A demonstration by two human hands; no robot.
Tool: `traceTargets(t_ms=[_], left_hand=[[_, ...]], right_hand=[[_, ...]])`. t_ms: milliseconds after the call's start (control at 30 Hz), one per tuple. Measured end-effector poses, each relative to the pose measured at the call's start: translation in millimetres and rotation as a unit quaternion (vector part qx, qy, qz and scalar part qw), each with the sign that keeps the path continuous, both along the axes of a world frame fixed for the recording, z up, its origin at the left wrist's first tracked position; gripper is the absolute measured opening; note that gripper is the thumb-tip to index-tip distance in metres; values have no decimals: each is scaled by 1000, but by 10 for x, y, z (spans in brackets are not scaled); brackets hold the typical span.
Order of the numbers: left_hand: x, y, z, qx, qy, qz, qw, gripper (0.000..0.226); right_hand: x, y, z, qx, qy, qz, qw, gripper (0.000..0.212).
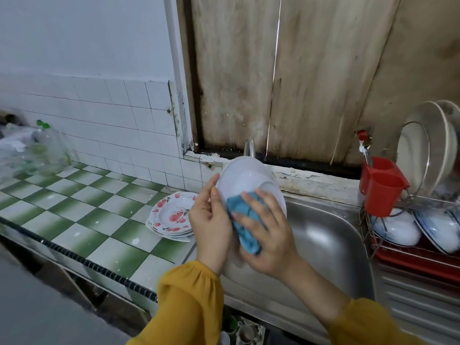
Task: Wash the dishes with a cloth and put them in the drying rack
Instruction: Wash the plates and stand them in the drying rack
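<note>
Just above the near edge of the stainless steel sink basin, both hands work on one white round plate, which is tilted up over the basin. The left hand grips the plate's left rim, with its fingers curled behind and its thumb on the front. The right hand lies spread over the crumpled blue cloth, its fingers fairly straight, and presses the cloth flat against the plate's lower face rather than clenching it.

So the step in hand looks like the wiping of this plate; it has not yet gone to the rack. To the left, on the green-and-white tiled counter, a stack of rose-patterned plates seems to be waiting its turn.

Further right, the wire drying rack already holds upright cream plates and white bowls, beside a red plastic utensil cup. The steel tap stands behind the plate.

Next, the plate probably wants a full pass of the cloth, perhaps a rinse, and then a carry to the right into a free slot, with the left hand's grip kept firm because the plate may be slippery.
</note>
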State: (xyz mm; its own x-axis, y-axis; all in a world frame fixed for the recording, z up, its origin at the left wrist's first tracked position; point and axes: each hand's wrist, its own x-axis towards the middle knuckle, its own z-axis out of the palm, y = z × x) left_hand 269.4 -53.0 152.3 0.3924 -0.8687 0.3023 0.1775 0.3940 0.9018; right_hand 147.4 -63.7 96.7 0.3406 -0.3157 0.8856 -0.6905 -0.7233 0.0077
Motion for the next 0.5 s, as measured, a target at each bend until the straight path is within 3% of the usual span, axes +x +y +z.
traceTargets(t_ms=[67,100,167,200,267,333,367,433,500], left_hand=[[50,-18,5,1,26,10,1000,30],[71,-16,1,2,35,11,999,29],[104,2,-1,1,52,9,999,28],[126,4,-11,3,53,6,999,28],[156,-9,-23,0,30,-10,1000,29],[139,-4,-31,-10,-1,-34,999,29],[119,4,-36,-14,-12,-43,999,29],[40,39,-40,-17,-25,-46,998,29],[-31,61,-33,-19,-27,-37,999,29]], right_hand=[[-224,-29,-256,-55,34,10,998,40],[-314,-56,-365,-45,6,8,999,41],[-412,-78,-459,42,-135,15,990,40],[-421,-82,-444,99,-230,29,968,41],[-426,-99,-294,210,-413,64,884,43],[-426,-146,-52,292,-508,29,810,42],[-395,-158,72,305,-503,-8,809,38],[-294,-98,229,257,-385,-69,884,35],[-141,13,258,191,-250,-50,948,43]])
